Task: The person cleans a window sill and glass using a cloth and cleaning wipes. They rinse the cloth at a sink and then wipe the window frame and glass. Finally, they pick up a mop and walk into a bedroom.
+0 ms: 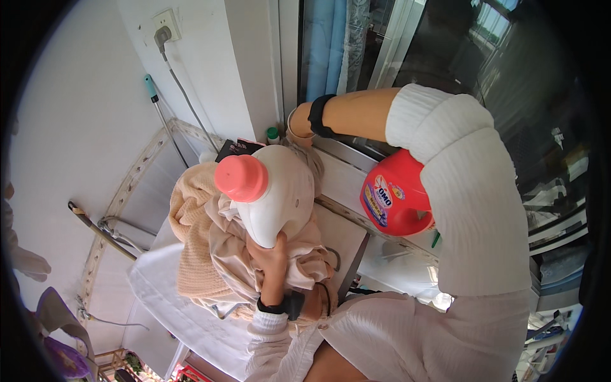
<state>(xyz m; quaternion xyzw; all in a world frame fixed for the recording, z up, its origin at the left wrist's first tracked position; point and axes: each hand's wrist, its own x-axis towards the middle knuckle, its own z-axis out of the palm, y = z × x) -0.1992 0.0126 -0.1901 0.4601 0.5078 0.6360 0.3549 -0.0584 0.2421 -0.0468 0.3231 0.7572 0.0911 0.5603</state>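
Note:
A large white plastic jug (281, 191) with a pink screw cap (241, 178) stands tilted over a heap of laundry. My left hand (271, 253) is closed around the jug's handle. The pile under it holds a peach waffle-knit cloth (198, 281) and a pale beige garment (226, 246). My right arm reaches over the sill, and my right hand (301, 122) is behind the jug beside the window frame, by a light-coloured rim. Its fingers are hidden, so what it holds cannot be told.
A red OMO detergent bottle (394, 196) stands on the window ledge (339, 169). A green-capped bottle (272, 135) and a black packet (236, 149) are behind the jug. White sheeting (164, 286) covers the surface under the laundry. Poles lean at the left; a plugged-in cord (184, 93) hangs down.

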